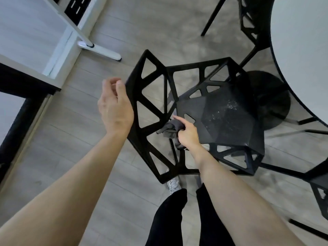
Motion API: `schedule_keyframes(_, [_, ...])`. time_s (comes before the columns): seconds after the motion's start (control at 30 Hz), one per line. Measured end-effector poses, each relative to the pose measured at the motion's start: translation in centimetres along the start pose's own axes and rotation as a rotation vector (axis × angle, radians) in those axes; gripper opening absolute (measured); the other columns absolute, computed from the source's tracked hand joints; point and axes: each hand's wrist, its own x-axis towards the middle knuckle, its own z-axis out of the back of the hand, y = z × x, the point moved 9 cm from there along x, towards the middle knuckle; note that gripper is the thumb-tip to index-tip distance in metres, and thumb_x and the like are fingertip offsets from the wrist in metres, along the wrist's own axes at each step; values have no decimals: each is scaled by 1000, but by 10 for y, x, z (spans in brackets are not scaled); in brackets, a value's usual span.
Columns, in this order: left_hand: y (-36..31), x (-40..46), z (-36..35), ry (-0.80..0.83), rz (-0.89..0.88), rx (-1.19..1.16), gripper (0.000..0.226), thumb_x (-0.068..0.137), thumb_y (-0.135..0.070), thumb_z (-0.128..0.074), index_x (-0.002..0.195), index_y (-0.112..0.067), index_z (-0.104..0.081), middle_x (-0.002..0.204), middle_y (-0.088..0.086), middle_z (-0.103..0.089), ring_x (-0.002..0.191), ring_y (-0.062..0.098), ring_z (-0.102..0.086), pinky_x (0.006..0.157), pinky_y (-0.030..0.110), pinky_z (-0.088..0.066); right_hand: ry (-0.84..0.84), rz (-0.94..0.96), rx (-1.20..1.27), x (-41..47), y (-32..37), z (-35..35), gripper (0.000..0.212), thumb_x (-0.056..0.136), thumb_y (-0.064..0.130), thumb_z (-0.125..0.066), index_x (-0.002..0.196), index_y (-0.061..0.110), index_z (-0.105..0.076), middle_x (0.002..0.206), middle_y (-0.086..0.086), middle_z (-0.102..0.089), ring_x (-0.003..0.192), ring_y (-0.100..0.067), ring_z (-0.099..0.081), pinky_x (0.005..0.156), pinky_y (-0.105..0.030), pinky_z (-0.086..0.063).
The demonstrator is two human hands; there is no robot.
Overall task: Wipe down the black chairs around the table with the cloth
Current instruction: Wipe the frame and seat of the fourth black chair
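Hovering just left of the chair (204, 110) back's top edge, the left hand (115, 107) has loosely curled fingers and holds nothing; whether it touches the frame is unclear. Right of it, the right hand (187, 132) has its grip bunched round the grey cloth (169, 129), forefinger out, at the seat's rear corner. Farther right, pale specks dot the seat, and the round white bench (301, 50) stands beyond.

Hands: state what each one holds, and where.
Right hand holds the bunched grey cloth by its near end, at the chair seat's rear. Left hand holds nothing.
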Motion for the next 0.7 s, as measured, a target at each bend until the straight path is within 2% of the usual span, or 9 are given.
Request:
schedule_keyframes(0.07, [15,-28,10,2,44,-26,34,114,-42,-40,136,-26,-60,116,-15,-64,99,-12,-58,80,5,-39,42,-25,-12,-34,-24,0,68,95,-11,-45,146,30,-61,135,4,-66,122,-12,-60,100,-18,-42])
schedule_keyframes(0.17, [38,-91,0,57,108,-42,36,116,-42,-34,145,-28,-51,103,-17,-61,91,-12,-57,79,16,-42,179,10,-9,-72,-48,2,65,98,-6,-48,147,35,-59,135,12,-66,132,-12,-59,110,-23,-42])
schedule_keyframes(0.23, [45,-110,-7,-25,119,-62,38,118,-37,-31,149,-25,-47,95,-14,-60,83,-6,-57,73,14,-44,115,-20,28,-56,-53,25,69,97,-9,-48,143,41,-63,137,9,-68,132,-12,-60,115,-29,-45])
schedule_keyframes(0.33, [51,-104,-11,-175,97,-172,39,116,-37,-31,147,-26,-51,99,-1,-72,90,11,-68,78,35,-55,-64,-42,24,-2,-36,51,67,103,-5,-49,150,42,-57,148,6,-60,132,-7,-51,114,-23,-38])
schedule_keyframes(0.4, [56,-100,-12,-185,54,-222,40,116,-31,-31,147,-20,-53,102,5,-74,94,16,-70,80,29,-54,6,84,-5,22,-8,22,66,105,-4,-48,157,38,-50,155,4,-53,140,-12,-47,112,-16,-29])
schedule_keyframes(0.43, [57,-99,-12,-183,30,-227,40,115,-28,-31,146,-16,-53,103,7,-73,94,15,-69,81,24,-52,72,156,-26,21,3,0,67,104,-5,-47,157,36,-50,157,3,-51,143,-17,-47,112,-15,-28])
schedule_keyframes(0.5, [58,-97,-12,-171,2,-239,41,114,-27,-32,145,-13,-54,105,11,-71,96,18,-67,85,25,-51,165,224,-86,-6,-1,-28,70,100,-9,-45,155,33,-54,157,1,-51,142,-22,-50,115,-18,-31])
schedule_keyframes(0.63, [59,-101,-13,-165,11,-266,43,112,-26,-31,145,-8,-53,108,12,-72,99,15,-67,88,23,-50,326,282,-179,-113,-45,-2,88,86,-18,-46,149,42,-59,155,13,-48,142,-7,-49,119,-16,-37])
schedule_keyframes(0.7, [59,-102,-12,-159,9,-270,44,113,-26,-31,147,-9,-53,109,13,-72,101,16,-67,89,24,-51,369,287,-230,-109,-48,4,83,85,-12,-47,148,40,-60,152,13,-52,138,-7,-51,118,-21,-40])
